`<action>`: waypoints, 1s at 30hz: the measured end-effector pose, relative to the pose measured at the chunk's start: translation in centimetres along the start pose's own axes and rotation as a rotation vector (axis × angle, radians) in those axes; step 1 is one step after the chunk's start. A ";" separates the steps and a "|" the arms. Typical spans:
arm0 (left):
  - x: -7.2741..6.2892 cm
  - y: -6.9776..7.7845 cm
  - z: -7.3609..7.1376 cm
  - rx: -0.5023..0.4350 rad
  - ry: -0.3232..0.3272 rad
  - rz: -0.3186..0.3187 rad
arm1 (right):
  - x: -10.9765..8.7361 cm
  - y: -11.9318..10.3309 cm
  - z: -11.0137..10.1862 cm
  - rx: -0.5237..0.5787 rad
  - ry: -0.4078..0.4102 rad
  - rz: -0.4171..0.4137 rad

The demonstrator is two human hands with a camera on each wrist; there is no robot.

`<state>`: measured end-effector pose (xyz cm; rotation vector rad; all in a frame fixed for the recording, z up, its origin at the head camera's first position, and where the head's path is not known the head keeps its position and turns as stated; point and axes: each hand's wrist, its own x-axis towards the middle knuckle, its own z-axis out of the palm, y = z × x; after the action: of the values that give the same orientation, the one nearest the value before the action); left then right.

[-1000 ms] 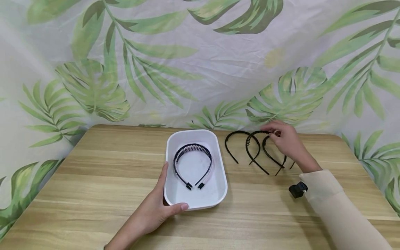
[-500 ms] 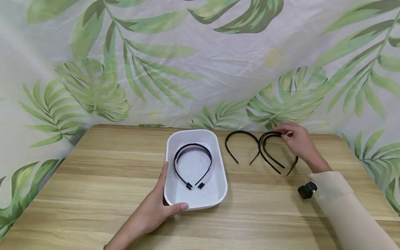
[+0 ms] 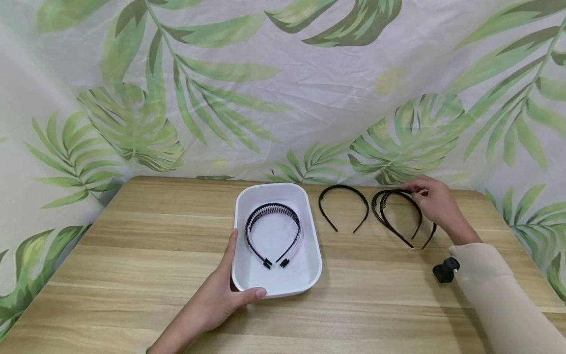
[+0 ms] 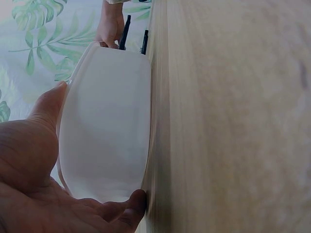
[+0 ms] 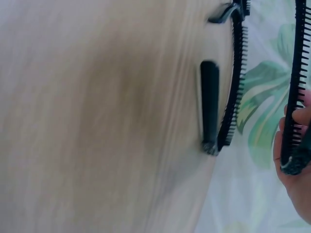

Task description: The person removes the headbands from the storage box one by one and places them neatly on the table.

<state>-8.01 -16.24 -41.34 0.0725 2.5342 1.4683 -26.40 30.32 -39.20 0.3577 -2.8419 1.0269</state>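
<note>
A white plastic bin [image 3: 240, 216] stands near the middle of the table. My left hand [image 3: 216, 295] grips its near left corner, thumb at the front rim and fingers along the side. Inside lie several stacked headbands [image 3: 247, 231], dark and pale pink. My right hand [image 3: 435, 201] pinches a black toothed headband [image 3: 400, 236] by the top of its arc. The held headband overlaps another black headband [image 3: 421, 216] in the head view. The right wrist view shows comb teeth along the held headband [image 5: 294, 73] beside my fingers.
A thin black headband [image 3: 322, 206] lies just right of the bin, ends toward me. The wooden table [image 3: 110, 275] meets a leaf-print cloth [image 3: 265, 98] at its back edge. A small black camera [image 3: 445, 270] sits at my right cuff.
My right hand has moved right along the back of the table with the black headband, leaving the leftmost headband separate. The left hand and bin stay put.
</note>
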 end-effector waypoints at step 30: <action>-0.1 0.0 0.0 0.010 0.004 -0.004 | 0.1 5.0 -3.0 -0.073 0.013 0.094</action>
<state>-7.94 -16.24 -41.38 0.0653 2.5433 1.4562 -27.75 35.95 -40.02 0.2120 -2.9006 0.9334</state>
